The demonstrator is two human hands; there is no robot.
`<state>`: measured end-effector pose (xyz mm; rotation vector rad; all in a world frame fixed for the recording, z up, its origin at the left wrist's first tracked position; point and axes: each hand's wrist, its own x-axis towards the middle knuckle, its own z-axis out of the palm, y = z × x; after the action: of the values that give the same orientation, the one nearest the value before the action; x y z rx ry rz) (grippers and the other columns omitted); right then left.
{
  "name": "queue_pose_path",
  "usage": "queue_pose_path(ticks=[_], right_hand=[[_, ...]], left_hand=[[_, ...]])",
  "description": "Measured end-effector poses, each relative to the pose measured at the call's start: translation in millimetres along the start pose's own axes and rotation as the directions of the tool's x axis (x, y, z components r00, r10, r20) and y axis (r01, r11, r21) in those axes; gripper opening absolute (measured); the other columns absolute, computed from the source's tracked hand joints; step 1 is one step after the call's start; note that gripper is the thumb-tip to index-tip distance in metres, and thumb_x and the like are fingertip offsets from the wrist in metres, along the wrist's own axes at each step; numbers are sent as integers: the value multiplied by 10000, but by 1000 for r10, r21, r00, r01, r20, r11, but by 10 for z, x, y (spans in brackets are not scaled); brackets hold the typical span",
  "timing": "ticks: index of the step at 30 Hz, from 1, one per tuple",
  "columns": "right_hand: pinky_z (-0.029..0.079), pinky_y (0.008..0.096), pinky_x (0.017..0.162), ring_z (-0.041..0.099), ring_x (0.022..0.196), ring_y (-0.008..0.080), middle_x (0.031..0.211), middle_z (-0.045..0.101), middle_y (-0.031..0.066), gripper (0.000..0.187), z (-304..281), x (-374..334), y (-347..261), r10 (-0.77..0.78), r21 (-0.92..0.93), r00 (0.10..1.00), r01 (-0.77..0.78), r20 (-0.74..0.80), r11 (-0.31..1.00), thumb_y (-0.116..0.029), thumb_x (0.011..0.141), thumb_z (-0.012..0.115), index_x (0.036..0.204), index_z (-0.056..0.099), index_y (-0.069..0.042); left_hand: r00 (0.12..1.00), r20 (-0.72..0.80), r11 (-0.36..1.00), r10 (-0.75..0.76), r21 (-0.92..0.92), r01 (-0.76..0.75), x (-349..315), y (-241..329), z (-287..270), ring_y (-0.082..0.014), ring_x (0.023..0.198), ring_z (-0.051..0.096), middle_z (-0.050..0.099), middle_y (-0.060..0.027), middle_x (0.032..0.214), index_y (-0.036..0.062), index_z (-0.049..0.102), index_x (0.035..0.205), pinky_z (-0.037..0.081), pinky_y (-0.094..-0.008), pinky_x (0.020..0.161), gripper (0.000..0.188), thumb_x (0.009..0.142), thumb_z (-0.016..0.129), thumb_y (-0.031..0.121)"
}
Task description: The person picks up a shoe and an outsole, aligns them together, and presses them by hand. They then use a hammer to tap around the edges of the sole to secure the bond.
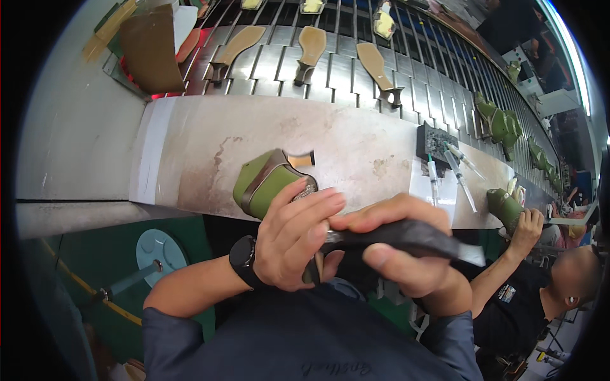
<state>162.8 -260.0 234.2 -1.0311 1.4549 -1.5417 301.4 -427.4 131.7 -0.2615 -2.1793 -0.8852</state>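
A green shoe (256,190) with a dark strap juts past the fingers of my left hand (295,232), which wraps round its rear part over the table's near edge. A short tan piece with a dark end (301,160) shows just beyond the shoe. My right hand (410,254) grips a long, black, handle-like tool (406,236) with a pale grey end; motion blurs it. The tool's left end meets my left fingers beside the shoe. My hands hide the contact and much of the shoe.
Behind the worktable (197,149), a slatted metal conveyor (343,86) carries tan soles with heels (311,47). A black block (435,140) and several syringes (459,178) lie at right. Further right, a co-worker's hand (528,230) holds another green shoe (504,206). A round blue stool (162,254) stands lower left.
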Motion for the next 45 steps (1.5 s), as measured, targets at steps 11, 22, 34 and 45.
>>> queue_pose_path(ticks=[11,22,34,45], right_hand=[[563,478,1060,703,1164,324,1319,677,234,299,470,-66,1388,463,576,772,-156,-436,803,-174,1046,605,1289,592,-2],[581,434,1050,711,1165,295,1251,719,253,270,392,445,1344,306,530,906,-114,-291,841,-88,1008,624,1225,624,73],[583,356,983,752,1102,249,1188,769,208,253,136,764,1074,48,18,998,-48,-46,999,-2,917,713,1163,676,48],[648,385,881,786,978,326,1042,773,188,307,384,598,890,-239,-391,951,299,194,871,-5,752,815,1038,707,29]], left_hand=[[986,-126,824,-105,544,157,-848,-629,107,-433,1422,527,484,-260,1569,62,365,1574,315,-711,1189,898,951,666,634],[979,-169,823,-113,536,187,-909,-692,125,-389,1425,526,506,-208,1555,104,357,1587,317,-712,1189,852,988,593,661],[976,-180,823,-124,531,202,-939,-723,96,-375,1406,537,521,-184,1529,98,387,1559,342,-728,1176,805,996,592,635],[985,-145,819,-98,550,162,-992,-764,6,-387,1397,552,525,-211,1518,58,413,1511,356,-719,1168,726,1035,564,584]])
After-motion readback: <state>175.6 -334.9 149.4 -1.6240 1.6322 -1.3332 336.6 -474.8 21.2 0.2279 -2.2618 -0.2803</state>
